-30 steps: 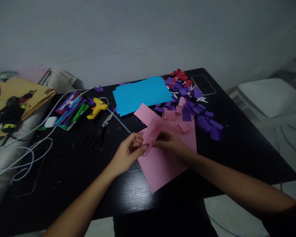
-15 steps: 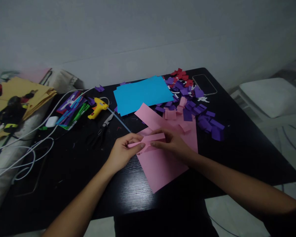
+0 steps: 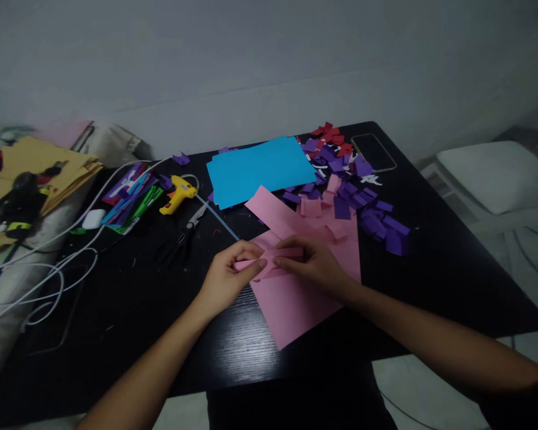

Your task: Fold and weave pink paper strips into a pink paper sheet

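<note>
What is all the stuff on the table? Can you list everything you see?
pink strip: one, pink, pinched between both hands
pink sheet: one, pink, flat under the hands
pink bits: a few, pink, beyond the sheet
blue paper: small stack, blue, table middle, far side
purple bits: many, purple, right of the blue paper
red bits: several, red, far edge
phone: one, dark, far right corner
glue gun: one, yellow, left of the blue paper
scissors: one pair, dark, near the glue gun
coloured strips: a pile, mixed colours, left
cables: several, white, left edge
table: one, black
left hand: one, holding the strip
right hand: one, holding the strip
</note>
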`<act>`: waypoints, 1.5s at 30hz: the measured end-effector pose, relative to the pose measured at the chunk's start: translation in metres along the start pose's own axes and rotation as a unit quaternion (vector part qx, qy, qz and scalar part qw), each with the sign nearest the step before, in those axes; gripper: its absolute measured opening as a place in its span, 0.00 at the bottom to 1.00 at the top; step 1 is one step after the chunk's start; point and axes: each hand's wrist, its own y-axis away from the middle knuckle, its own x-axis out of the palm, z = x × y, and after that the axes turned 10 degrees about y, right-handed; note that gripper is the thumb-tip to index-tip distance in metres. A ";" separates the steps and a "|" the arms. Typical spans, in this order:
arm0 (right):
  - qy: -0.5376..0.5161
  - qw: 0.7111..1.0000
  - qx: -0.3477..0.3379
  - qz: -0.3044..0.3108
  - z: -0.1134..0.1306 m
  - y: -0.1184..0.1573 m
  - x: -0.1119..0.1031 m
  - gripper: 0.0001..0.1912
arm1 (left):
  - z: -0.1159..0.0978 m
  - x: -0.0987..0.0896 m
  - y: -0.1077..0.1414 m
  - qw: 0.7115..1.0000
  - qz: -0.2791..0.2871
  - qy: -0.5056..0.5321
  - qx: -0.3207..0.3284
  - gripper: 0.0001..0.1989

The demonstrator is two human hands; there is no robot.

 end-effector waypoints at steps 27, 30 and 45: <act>-0.092 0.989 0.069 0.094 -0.002 0.000 0.003 0.15 | -0.006 -0.010 0.005 0.972 0.054 -0.194 0.118 0.10; -0.048 0.995 0.033 0.077 -0.001 0.001 0.003 0.14 | -0.006 -0.008 0.004 0.972 0.060 -0.208 0.095 0.08; 0.056 0.997 0.000 0.060 -0.005 -0.013 -0.013 0.10 | -0.007 -0.011 0.001 0.976 0.020 -0.200 0.088 0.09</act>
